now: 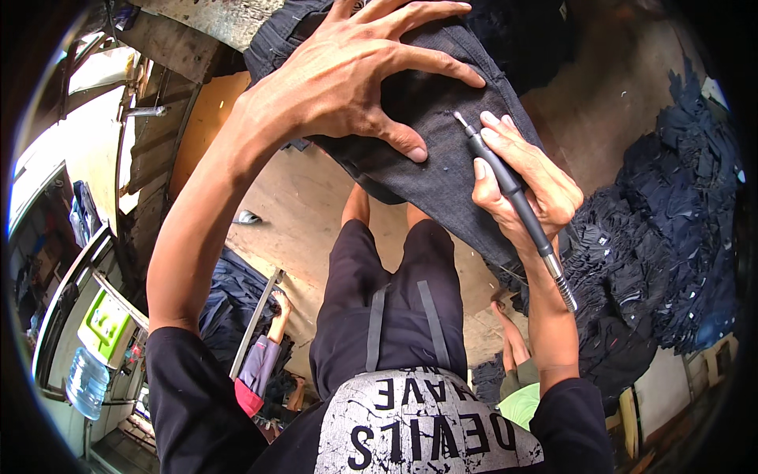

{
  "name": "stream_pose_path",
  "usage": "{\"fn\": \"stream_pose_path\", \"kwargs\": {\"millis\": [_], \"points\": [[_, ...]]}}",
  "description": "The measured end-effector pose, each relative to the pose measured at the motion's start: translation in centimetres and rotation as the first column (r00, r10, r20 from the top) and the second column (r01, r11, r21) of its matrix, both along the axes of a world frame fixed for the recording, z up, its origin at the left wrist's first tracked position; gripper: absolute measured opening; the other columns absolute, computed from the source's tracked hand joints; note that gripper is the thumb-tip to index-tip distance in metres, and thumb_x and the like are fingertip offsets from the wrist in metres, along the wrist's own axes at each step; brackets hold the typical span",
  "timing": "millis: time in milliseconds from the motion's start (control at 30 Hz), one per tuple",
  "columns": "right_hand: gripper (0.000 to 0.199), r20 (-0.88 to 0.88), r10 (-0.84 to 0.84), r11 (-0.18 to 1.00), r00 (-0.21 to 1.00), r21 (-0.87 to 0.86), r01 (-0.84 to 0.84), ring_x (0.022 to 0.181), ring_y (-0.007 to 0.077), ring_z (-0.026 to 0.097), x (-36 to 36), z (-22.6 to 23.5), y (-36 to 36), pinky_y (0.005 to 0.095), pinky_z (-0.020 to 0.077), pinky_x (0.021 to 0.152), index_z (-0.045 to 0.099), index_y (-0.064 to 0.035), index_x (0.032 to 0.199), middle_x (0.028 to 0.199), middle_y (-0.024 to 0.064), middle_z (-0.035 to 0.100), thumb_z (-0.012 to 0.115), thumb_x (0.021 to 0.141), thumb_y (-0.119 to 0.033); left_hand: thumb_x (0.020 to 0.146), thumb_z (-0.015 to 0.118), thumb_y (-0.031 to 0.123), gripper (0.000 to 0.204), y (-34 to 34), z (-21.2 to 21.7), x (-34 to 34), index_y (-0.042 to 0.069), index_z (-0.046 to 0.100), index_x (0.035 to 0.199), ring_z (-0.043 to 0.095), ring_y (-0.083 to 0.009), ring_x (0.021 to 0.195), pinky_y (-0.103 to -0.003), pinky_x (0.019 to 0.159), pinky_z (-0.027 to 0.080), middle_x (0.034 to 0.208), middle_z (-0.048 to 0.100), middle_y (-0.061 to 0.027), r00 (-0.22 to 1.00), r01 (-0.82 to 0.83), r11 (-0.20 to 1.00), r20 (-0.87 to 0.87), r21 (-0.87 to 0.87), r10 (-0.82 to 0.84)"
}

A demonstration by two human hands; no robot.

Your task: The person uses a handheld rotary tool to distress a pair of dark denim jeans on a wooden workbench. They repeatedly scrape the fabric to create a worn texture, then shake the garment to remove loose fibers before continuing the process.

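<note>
Dark denim, the jeans (442, 150) lie draped over a raised form at top centre, w/ the left hand (355, 71) flat on them, palm down, fingers (442, 67) spread wide apart, thumb angled toward the tool tip. Left arm reaches up, elbow bent. Right hand (525, 186) holds a pen-like rotary tool (513, 193) in a pencil grip, fingers clamped on its shaft, tip touching the denim just beside the left thumb. Stack of dark jeans (671, 229) sits at right.

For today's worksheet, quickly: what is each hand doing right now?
Left hand: open, fingers spread, pressing flat on the dark denim.
Right hand: closed around a pen-like rotary tool, tip on the denim.
</note>
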State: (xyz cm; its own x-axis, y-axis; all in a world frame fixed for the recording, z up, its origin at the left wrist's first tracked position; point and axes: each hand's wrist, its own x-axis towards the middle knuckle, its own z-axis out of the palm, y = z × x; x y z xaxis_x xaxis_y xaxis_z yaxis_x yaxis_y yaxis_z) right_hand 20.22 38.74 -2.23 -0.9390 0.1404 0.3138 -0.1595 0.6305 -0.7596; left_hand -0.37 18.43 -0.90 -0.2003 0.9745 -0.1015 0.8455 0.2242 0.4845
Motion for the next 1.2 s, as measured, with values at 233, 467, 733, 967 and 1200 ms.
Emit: {"fn": "stream_pose_path", "kwargs": {"millis": [233, 467, 733, 967, 1200], "points": [[0.032, -0.035, -0.037, 0.999, 0.999, 0.022, 0.037, 0.107, 0.0360, 0.083, -0.4, -0.6, -0.1, 0.0477, 0.0649, 0.104, 0.081, 0.0090, 0.109, 0.108, 0.0248, 0.083, 0.081, 0.076, 0.007, 0.079, 0.085, 0.078, 0.088, 0.1, -0.6, -0.5, 0.043, 0.063, 0.157, 0.013, -0.0440, 0.171, -0.076, 0.132, 0.002, 0.183, 0.024, -0.0162, 0.998, 0.012, 1.000, -0.059, 0.019, -0.011], [0.033, -0.044, -0.070, 0.996, 0.997, 0.056, 0.073, 0.106, 0.0360, 0.083, 0.2, -0.7, -0.4, 0.0474, 0.0650, 0.105, 0.079, 0.0100, 0.114, 0.111, 0.0259, 0.083, 0.077, 0.080, 0.007, 0.079, 0.086, 0.076, 0.088, 0.2, -0.6, -0.4, 0.043, 0.063, 0.157, 0.013, -0.0438, 0.171, -0.075, 0.132, 0.002, 0.183, 0.024, -0.0165, 1.000, -0.013, 0.998, -0.027, -0.060, 0.012], [0.033, 0.002, -0.041, 0.999, 0.999, 0.003, 0.041, 0.113, 0.0352, 0.082, -1.0, -0.5, -1.0, 0.0477, 0.0613, 0.110, 0.078, 0.0095, 0.120, 0.117, 0.0272, 0.082, 0.079, 0.087, 0.009, 0.076, 0.090, 0.070, 0.090, -0.1, -1.0, -0.5, 0.041, 0.063, 0.157, 0.015, -0.0438, 0.170, -0.074, 0.132, 0.004, 0.181, 0.026, -0.0181, 1.000, -0.011, 0.999, -0.014, 0.053, 0.012], [0.035, 0.018, -0.021, 1.000, 1.000, 0.002, 0.021, 0.115, 0.0350, 0.081, -1.7, -0.7, -1.3, 0.0480, 0.0593, 0.113, 0.079, 0.0101, 0.121, 0.119, 0.0279, 0.081, 0.080, 0.086, 0.010, 0.075, 0.091, 0.069, 0.091, -0.3, -1.4, -0.4, 0.041, 0.063, 0.157, 0.013, -0.0440, 0.171, -0.075, 0.132, 0.005, 0.182, 0.025, -0.0184, 1.000, -0.025, 0.998, 0.001, 0.058, 0.025], [0.030, 0.015, -0.049, 0.999, 0.999, 0.010, 0.049, 0.110, 0.0361, 0.083, -1.8, -0.5, -1.2, 0.0496, 0.0639, 0.106, 0.082, 0.0082, 0.107, 0.107, 0.0230, 0.084, 0.085, 0.077, 0.007, 0.075, 0.090, 0.071, 0.092, -0.2, -1.3, -0.5, 0.040, 0.063, 0.157, 0.013, -0.0440, 0.171, -0.075, 0.132, 0.005, 0.182, 0.025, -0.0188, 0.999, -0.027, 0.999, 0.019, 0.035, 0.026]]}}
